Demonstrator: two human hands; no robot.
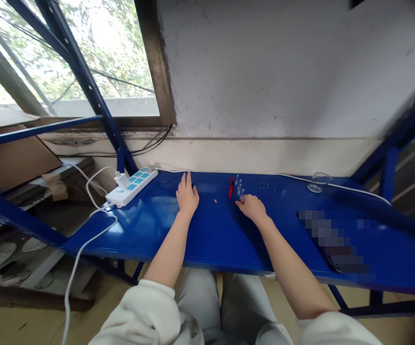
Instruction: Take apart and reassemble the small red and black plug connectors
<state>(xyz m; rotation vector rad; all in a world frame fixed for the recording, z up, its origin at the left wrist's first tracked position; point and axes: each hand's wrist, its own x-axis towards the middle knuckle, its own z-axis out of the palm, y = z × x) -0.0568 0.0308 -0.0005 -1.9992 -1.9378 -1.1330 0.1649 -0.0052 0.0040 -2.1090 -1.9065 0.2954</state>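
Observation:
My left hand (188, 195) rests on the blue tabletop with its fingers stretched out. A small dark object (193, 185) shows beside its fingers, too small to name. My right hand (253, 207) is closed, its fingertips pinched at the near end of a small clear tube-like piece (242, 192). Several similar clear pieces (236, 179) form a short row just beyond it. Left of that row lie red pieces (231, 188) with a dark part between them. Several tiny dark pin-like parts (264, 185) lie farther right.
A white power strip (132, 187) with a plug and cable sits at the table's left end. A clear glass cup (315, 188) stands at the back right, near a white cable (358, 190). A blurred-out flat dark object (333, 242) lies right. Blue frame posts (387, 175) flank the table (214, 239).

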